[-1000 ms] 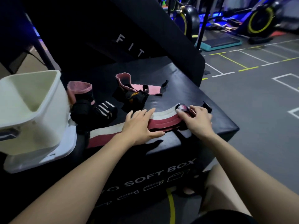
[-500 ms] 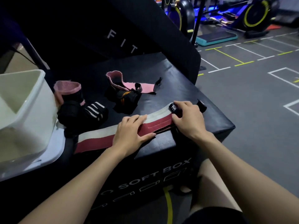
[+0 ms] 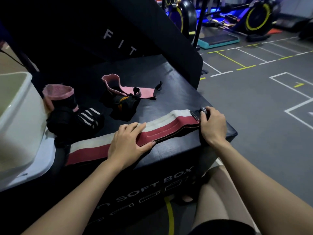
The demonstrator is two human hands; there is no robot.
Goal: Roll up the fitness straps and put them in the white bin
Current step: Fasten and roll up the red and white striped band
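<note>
Right hand point(image 3: 213, 126) pinches the black end tab of the red-and-white strap point(image 3: 162, 126) at centre right; left hand point(image 3: 129, 141) presses flat on its middle, fingers straight. The strap lies along the black box point(image 3: 169, 85). Best to roll tight from the tab, edges aligned. White bin point(image 3: 17, 116) waits far left.

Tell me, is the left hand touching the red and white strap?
Touching: the head view shows the left hand lying flat across the red and white strap.

I face a grey floor point(image 3: 254, 102) with painted lines, exercise bikes point(image 3: 257, 17) and a teal step point(image 3: 218, 40) beyond.
</note>
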